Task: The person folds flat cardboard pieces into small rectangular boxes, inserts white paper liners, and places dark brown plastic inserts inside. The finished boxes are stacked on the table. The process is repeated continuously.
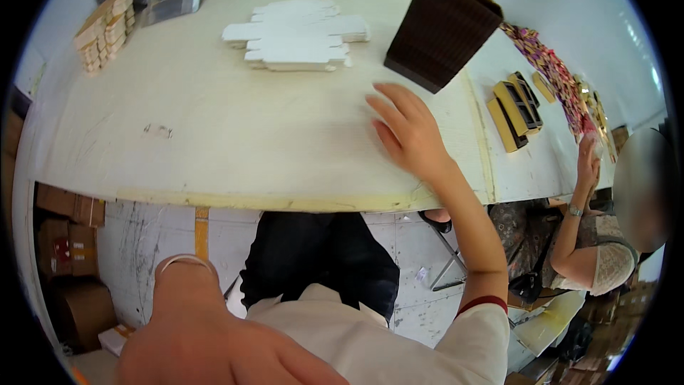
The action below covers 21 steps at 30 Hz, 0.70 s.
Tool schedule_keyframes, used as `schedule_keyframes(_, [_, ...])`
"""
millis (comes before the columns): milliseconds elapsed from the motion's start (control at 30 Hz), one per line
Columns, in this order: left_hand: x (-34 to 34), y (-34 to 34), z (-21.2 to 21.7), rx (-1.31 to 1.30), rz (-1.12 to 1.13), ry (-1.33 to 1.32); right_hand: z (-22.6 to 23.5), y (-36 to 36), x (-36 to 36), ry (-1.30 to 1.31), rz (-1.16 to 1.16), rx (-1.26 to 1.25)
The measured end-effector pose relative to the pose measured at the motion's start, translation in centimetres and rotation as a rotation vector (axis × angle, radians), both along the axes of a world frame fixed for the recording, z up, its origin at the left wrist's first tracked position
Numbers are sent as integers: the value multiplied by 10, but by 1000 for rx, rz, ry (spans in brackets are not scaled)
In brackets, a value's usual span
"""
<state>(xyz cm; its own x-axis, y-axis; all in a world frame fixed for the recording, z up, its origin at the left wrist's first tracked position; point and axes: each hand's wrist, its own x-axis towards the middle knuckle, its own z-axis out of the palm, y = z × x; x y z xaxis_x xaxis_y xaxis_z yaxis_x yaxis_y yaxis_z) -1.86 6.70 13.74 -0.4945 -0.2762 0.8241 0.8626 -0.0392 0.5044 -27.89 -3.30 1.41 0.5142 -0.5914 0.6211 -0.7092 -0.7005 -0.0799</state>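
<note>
Head view: left hand partly off-frame

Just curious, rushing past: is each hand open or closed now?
Left hand: cannot be told, fingers mostly out of view.
Right hand: open, nothing visible in it.

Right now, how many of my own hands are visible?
2: the right hand over the table, near the dark brown stack; the left hand at the lower edge, partly cut off.

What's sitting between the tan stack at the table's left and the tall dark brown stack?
In the head view, a pile of flat white cartons; a clear plastic container sits farther back, near the tan stack.
</note>
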Motion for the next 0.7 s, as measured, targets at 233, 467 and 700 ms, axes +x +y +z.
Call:
schedule_keyframes(233, [6,-8,-4,-142,-135,-64,-9,-112,62,70,-38,115])
schedule_keyframes(467, [37,-11,-40,-16,-43,-153,25,-124,61,86,-135,713])
schedule_keyframes(700, [38,-7,-58,87,-17,-82,25,-145,46,-93,-15,721])
